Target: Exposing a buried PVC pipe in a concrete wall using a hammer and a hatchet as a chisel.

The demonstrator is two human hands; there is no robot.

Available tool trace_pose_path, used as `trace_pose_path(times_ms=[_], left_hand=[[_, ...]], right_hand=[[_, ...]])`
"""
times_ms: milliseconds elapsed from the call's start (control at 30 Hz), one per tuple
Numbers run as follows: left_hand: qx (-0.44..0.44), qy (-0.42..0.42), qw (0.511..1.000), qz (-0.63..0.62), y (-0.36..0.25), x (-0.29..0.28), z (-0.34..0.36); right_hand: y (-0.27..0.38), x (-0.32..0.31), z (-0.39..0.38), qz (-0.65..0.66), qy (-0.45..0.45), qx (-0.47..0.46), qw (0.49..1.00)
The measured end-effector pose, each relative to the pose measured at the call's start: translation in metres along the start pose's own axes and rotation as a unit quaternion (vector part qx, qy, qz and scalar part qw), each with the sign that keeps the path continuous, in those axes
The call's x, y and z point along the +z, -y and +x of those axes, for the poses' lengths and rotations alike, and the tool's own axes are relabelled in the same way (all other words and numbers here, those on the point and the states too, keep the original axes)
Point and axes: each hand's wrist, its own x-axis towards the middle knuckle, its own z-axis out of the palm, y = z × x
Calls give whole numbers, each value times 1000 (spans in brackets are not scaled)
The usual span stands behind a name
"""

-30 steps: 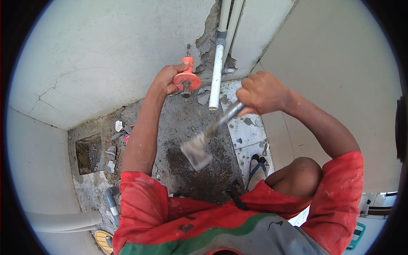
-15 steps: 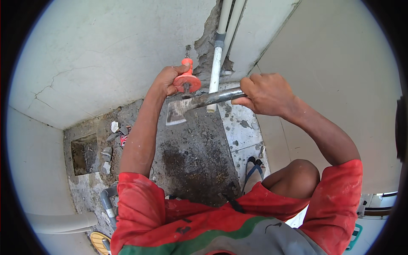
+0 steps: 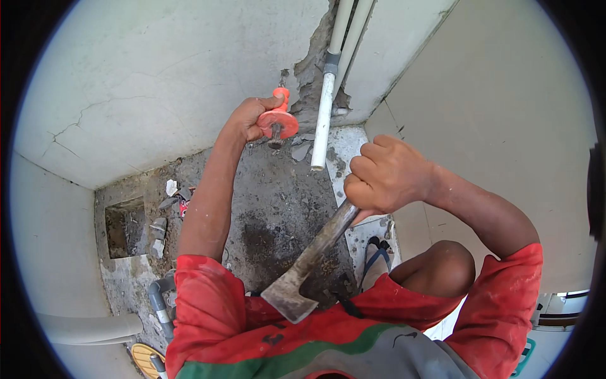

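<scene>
While one orange-guarded chisel is grasped in the left hand, tip at the wall above that grip, one hatchet is clenched by its handle in the right hand, head below-left. Right of the chisel grip, two pipes are seen; down-left, one floor pit, contents not made out.

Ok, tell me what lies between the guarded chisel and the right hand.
In the head view, the lower white pipe shows between the guarded chisel and the right hand; how their depths compare is hard to tell.
</scene>
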Motion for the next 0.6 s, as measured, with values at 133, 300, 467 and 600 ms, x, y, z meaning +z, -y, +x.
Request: trace_pose_path(times_ms=[133,300,467,600], left_hand=[[-8,12,1000,-9,3,0,6],[-15,19,999,23,-2,-12,3],[-9,23,999,40,-3,-12,11],[-28,17,999,25,-2,-18,0]], right_hand=[[-51,33,-19,-80,71,268,957],[15,5,3,-14,-11,68,998],[-54,33,-4,-86,80,261,958],[-7,10,9,-57,-23,136,989]])
